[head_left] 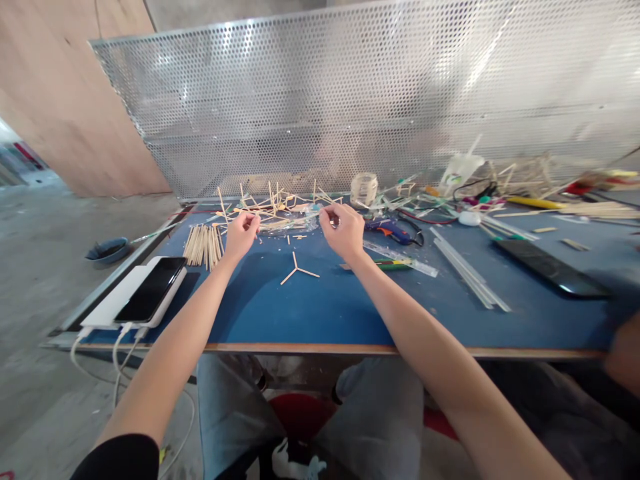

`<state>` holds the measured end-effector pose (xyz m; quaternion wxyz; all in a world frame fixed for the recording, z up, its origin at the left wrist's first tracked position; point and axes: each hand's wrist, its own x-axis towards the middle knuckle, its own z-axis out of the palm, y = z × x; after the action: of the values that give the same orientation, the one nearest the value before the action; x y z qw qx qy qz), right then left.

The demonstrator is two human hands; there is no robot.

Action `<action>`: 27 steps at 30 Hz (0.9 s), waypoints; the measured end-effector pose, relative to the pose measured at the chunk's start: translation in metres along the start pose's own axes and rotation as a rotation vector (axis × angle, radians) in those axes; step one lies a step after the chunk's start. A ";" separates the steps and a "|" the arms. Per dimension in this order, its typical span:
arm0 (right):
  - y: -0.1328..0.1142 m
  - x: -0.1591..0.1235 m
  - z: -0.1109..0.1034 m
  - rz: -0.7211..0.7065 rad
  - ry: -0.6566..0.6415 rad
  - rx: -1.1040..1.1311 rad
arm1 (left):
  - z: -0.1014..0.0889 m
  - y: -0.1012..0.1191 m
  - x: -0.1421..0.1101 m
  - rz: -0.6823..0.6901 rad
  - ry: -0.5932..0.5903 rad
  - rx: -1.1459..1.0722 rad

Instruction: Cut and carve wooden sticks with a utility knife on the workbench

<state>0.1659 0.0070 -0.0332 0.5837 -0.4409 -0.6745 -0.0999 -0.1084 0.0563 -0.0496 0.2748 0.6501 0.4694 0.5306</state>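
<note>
My left hand (243,232) is raised above the blue mat, fingers pinched together; whatever they may hold is too small to make out. Close beside it lies a bundle of thin wooden sticks (204,247). My right hand (343,228) is closed too, thumb against forefinger, and its contents cannot be made out. Between and below the hands, three wooden sticks (296,269) lie flat, meeting in a Y shape. Short stick pieces (299,237) are just beyond them. Behind both hands spreads a heap of joined sticks (273,208) and clear plastic.
Right of my right hand lie a blue glue gun (393,231), a green utility knife (393,265), a clear ruler (425,268) and glue sticks (470,273). Phones (153,290) rest at both sides. A perforated metal panel (300,100) stands behind; another person's arm (623,353) shows far right.
</note>
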 end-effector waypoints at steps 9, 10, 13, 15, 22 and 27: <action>-0.006 -0.003 0.001 0.020 -0.051 0.066 | 0.016 0.033 -0.019 0.319 -0.223 0.177; -0.007 -0.003 0.001 0.047 -0.062 0.091 | 0.017 0.035 -0.020 0.303 -0.244 0.151; -0.008 -0.002 0.002 0.164 -0.082 0.180 | 0.017 0.038 -0.020 0.213 -0.254 0.057; -0.009 -0.002 0.004 0.254 -0.092 0.263 | 0.016 0.038 -0.020 0.176 -0.258 0.044; -0.010 -0.001 0.004 0.268 -0.266 0.375 | 0.012 0.036 -0.022 0.214 -0.256 0.100; -0.009 0.021 -0.029 0.114 -0.398 0.349 | 0.006 0.037 -0.022 0.247 -0.290 0.140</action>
<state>0.1810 -0.0069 -0.0029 0.5115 -0.3818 -0.7571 0.1394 -0.0905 0.0224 -0.0287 0.2264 0.7899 0.3773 0.4272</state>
